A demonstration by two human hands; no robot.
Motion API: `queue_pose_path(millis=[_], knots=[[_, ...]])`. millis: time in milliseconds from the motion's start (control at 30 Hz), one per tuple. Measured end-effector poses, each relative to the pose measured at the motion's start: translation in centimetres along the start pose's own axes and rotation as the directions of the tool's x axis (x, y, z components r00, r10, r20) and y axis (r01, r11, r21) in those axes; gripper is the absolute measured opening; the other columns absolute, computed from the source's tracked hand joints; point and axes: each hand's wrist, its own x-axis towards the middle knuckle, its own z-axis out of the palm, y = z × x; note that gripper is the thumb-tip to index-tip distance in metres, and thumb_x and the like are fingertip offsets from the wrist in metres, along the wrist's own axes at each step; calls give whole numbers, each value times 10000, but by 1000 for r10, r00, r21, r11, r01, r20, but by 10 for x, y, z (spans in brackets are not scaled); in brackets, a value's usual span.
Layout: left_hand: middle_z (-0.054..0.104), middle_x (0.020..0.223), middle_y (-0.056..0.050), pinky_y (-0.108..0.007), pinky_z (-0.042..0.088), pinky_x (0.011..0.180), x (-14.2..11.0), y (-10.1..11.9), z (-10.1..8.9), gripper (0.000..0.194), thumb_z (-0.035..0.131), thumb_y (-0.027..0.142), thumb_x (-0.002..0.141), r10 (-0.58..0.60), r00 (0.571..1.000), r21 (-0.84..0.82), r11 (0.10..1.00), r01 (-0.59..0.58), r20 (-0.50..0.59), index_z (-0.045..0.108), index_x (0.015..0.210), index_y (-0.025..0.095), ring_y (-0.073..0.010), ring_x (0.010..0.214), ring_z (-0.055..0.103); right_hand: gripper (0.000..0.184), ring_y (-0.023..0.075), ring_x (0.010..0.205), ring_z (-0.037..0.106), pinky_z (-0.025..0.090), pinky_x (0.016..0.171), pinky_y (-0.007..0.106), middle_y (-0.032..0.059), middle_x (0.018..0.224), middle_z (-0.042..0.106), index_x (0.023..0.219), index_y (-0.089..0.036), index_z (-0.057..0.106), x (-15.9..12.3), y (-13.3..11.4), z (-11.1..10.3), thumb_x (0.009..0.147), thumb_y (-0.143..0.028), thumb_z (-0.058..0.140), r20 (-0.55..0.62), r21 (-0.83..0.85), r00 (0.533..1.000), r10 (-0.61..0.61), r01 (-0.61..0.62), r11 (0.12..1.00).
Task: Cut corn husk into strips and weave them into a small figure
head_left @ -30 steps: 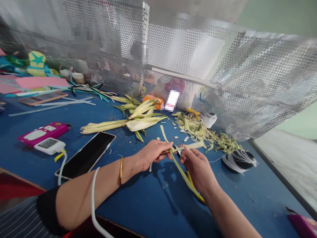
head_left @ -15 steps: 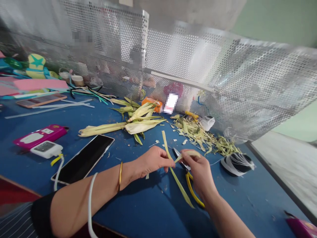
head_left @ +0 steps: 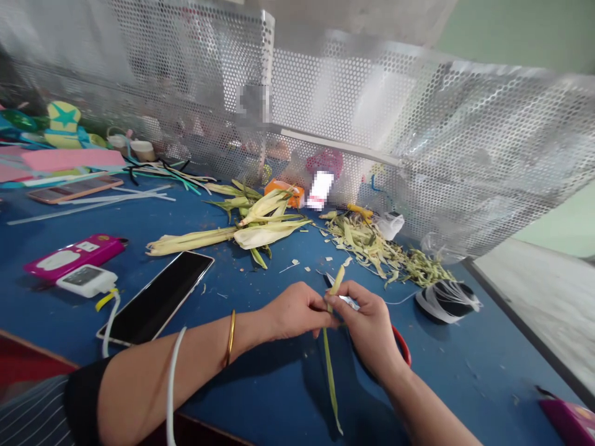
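Note:
My left hand [head_left: 300, 311] is closed, thumb and fingers pinching a narrow strip of corn husk [head_left: 330, 381]. The strip's long end hangs down toward me, and its short end stands up between the hands. My right hand [head_left: 372, 325] pinches the same strip near the top, its fingertips touching those of my left hand. Under my right hand lie scissors, partly hidden: a metal blade [head_left: 331, 280] points away and a red handle [head_left: 401, 345] shows beyond the wrist.
Whole corn husks [head_left: 269, 232] lie behind my hands, with a pile of husk scraps [head_left: 367, 241] farther right. A spool of clear line [head_left: 446, 301] stands at right. A black-screened phone [head_left: 158, 297] and a magenta device [head_left: 77, 255] lie left. A perforated metal screen [head_left: 334, 93] borders the back.
The hands have come together, and the strip has turned more upright between them. The piece in my right hand no longer sticks out to the right. The yellow scissor handle is now hidden.

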Motion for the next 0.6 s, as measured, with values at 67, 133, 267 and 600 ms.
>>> queue_pose_path(millis=[67,133,267,600], knots=[[557,487,33,-225,312,528,0,1,0,276,673,373,733,13,1000,-30,999,-13,18,679,572,149,-90,503,448,145,173,673,580,420,637,274,-2,675,651,667,-204,640,0,1,0,775,-287,592,-48,10,999,1,-1,1000],[561,496,38,-222,325,538,0,2,1,233,680,340,727,12,999,-57,998,-9,50,682,589,152,-91,517,468,149,164,661,567,409,634,272,-7,664,636,643,-204,629,-1,2,1,769,-274,591,-96,-8,995,-26,25,1000],[551,490,38,-227,311,522,0,1,4,238,676,316,723,0,995,-67,998,6,95,647,551,154,-87,500,456,189,154,617,551,400,604,270,-16,631,610,627,-208,609,-1,4,5,803,-274,599,-135,-75,986,-102,92,993],[621,614,-16,-251,135,456,1,11,-13,479,551,561,827,-94,978,-429,903,4,-189,699,806,105,-51,431,261,278,203,799,629,422,827,354,28,804,703,783,-236,642,4,-4,-31,968,-368,483,-17,-421,911,-411,366,830]])
